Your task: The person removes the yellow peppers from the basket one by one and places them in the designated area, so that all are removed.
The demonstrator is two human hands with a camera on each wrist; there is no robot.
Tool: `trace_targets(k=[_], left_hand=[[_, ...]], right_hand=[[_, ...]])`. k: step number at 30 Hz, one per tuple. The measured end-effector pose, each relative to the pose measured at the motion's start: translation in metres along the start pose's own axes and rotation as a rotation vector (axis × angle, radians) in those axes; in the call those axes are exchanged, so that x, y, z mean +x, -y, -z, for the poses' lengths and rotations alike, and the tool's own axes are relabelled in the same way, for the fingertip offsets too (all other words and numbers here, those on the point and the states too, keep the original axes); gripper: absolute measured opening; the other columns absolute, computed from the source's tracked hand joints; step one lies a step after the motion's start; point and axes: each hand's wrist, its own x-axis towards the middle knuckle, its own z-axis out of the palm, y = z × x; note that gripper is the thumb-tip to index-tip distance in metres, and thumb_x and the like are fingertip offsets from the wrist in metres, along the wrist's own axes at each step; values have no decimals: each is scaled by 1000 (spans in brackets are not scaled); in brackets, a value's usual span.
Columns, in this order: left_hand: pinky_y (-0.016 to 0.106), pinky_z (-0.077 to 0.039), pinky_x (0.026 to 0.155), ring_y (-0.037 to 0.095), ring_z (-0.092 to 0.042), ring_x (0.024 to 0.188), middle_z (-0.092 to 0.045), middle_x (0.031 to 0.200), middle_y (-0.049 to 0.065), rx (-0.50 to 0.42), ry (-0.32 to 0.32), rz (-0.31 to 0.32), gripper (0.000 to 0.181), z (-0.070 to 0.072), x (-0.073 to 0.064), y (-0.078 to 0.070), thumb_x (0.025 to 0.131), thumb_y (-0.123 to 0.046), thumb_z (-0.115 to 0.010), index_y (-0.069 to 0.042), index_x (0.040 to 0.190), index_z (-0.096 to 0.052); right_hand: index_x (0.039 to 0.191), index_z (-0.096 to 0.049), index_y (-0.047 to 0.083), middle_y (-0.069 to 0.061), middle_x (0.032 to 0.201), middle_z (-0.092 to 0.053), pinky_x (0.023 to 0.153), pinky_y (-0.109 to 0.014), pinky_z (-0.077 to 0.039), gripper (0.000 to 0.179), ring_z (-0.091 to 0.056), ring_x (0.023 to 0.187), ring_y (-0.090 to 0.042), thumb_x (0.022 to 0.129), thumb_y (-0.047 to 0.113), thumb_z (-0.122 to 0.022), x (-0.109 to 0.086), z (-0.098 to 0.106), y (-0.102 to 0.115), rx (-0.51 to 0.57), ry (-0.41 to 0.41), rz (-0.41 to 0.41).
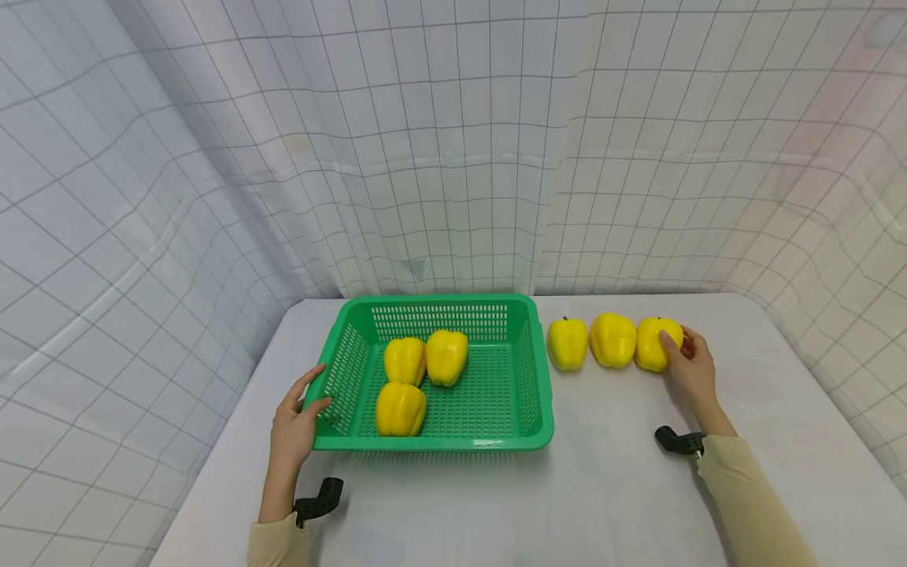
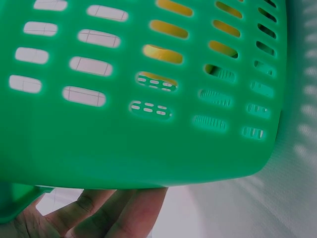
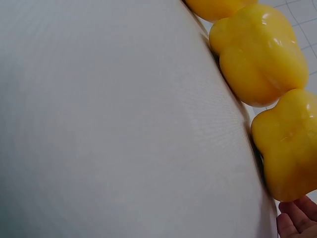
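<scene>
In the head view, my left hand (image 1: 292,425) holds the left rim of a green plastic basket (image 1: 432,443), and its fingers (image 2: 141,210) show against the basket's outer wall in the left wrist view. Three yellow bell peppers (image 1: 401,409) lie inside, in the left half. To the right of the basket, three more stand in a row on the table. My right hand (image 1: 693,370) grips the rightmost bell pepper (image 1: 653,346), thumb on its near face and fingers around its right side. That pepper (image 3: 292,148) appears just above the fingertips in the right wrist view.
The other two peppers of the row, a middle one (image 1: 612,340) and a left one (image 1: 568,345), sit between the held pepper and the basket. A white table (image 1: 602,488) lies beneath everything. White grid-patterned curtains (image 1: 453,173) hang behind and at both sides.
</scene>
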Motion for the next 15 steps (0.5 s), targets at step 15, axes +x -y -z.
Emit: trace_targets(k=[15], left_hand=[[32,-41,56,34,-56,96,-48,133,24,5,1,-6,50,0,-1,-2,96,-16,-55,-25,144,-44]], right_hand=[[151,-12,3,-25,149,-23,105,-51,-24,87,-28,130,-39,92,55,-49,-3,0,3,28,24,2]])
